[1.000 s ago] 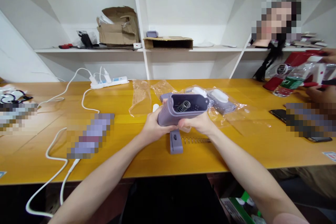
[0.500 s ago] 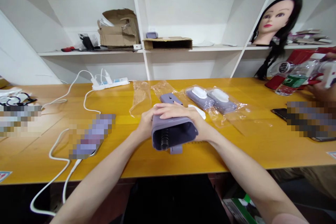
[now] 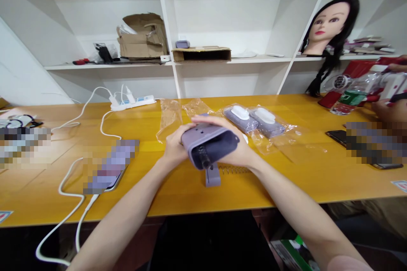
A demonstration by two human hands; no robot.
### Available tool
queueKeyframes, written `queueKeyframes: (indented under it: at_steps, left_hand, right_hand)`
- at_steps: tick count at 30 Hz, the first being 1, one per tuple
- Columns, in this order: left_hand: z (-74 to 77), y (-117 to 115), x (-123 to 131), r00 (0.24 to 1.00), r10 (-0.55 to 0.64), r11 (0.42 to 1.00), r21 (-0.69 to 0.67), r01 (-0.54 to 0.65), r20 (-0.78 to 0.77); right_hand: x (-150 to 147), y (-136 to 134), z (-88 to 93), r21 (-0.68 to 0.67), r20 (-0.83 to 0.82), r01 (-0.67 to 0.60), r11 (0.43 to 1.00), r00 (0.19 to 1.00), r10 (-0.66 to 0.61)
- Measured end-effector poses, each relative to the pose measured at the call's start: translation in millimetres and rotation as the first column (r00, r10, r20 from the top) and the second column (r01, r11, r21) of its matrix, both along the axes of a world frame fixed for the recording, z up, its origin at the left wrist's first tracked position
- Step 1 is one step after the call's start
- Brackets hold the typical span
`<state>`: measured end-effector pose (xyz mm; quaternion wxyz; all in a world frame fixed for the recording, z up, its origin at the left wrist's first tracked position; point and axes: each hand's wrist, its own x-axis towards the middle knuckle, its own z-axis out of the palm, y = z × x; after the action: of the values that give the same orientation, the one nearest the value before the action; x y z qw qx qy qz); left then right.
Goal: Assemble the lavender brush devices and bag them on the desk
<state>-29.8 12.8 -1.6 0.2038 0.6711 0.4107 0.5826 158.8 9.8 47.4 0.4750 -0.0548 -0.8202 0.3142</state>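
A hollow purple plastic housing (image 3: 199,135) is tilted with its open end toward me, above the table. My left hand (image 3: 174,145) is closed on its left side. Around the far and right sides wraps my right hand (image 3: 242,147), its fingers partly hidden behind the housing. Inside the opening, a dark coiled spring (image 3: 203,156) shows at the left. Below lies a small purple plastic piece (image 3: 213,178), and a long metal spring (image 3: 235,170) rests beside it. Another purple part and a white piece behind my hands are mostly covered.
Two bagged purple packs with white tops (image 3: 241,113) lie behind on clear plastic wrap. A phone (image 3: 119,165) on a white cable is at left, another phone (image 3: 337,137) at right. A power strip (image 3: 133,102), a bottle (image 3: 352,96) and another person's hand (image 3: 389,112) are farther out.
The housing has tilted and turned in my hands, showing more of its top and interior. My right hand's fingers have slid back from its top. More of the table spring shows.
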Motion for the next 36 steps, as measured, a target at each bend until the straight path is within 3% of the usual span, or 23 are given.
queueKeyframes:
  at_steps: [3,5,8,11,16,22,28,31,33,36]
  left_hand:
    - [1.1,2,-3,0.989,0.125,0.987,0.11,-0.115,-0.084]
    - [0.6,2,-3,0.981,0.142,0.987,0.09,-0.131,-0.129]
    - [1.3,-1,2,0.983,0.019,0.997,-0.077,-0.033,-0.181]
    - [4.7,-8,9,0.965,-0.182,0.959,-0.25,0.132,-0.189]
    - [7.0,-15,16,0.955,-0.284,0.915,-0.323,0.242,-0.088]
    - [3.1,-19,18,0.975,-0.204,0.954,-0.242,0.177,-0.091]
    - [5.2,-14,24,0.997,-0.062,0.965,-0.254,0.071,0.042]
    - [8.3,-5,16,0.988,0.015,0.984,-0.179,0.014,0.156]
    - [10.2,3,6,0.964,0.095,0.989,-0.134,-0.062,0.249]
    - [10.1,17,-13,0.917,0.222,0.966,-0.2,-0.162,0.331]
  right_hand:
    - [-1,2,-1.3,-0.112,-0.029,0.018,0.994,0.999,-0.022]
    - [-2,3,-1.6,-0.171,-0.026,0.021,0.985,0.999,-0.026]
    - [-2,8,-1.0,-0.25,-0.047,0.052,0.967,0.997,-0.065]
    - [-1,13,-2.5,-0.349,-0.087,0.027,0.937,0.994,-0.061]
    - [-5,10,-8.9,-0.511,-0.15,0.04,0.859,0.98,-0.134]
    - [-12,2,-5.4,-0.531,-0.271,-0.05,0.846,0.956,-0.113]
    - [-6,22,-2.4,-0.527,-0.22,0.011,0.85,0.964,-0.149]
    - [1,31,1.3,-0.513,-0.209,-0.002,0.858,0.97,-0.123]
    - [11,38,3.4,-0.517,-0.149,0.1,0.85,0.967,-0.204]
    - [30,53,2.8,-0.459,0.054,0.478,0.749,0.856,-0.514]
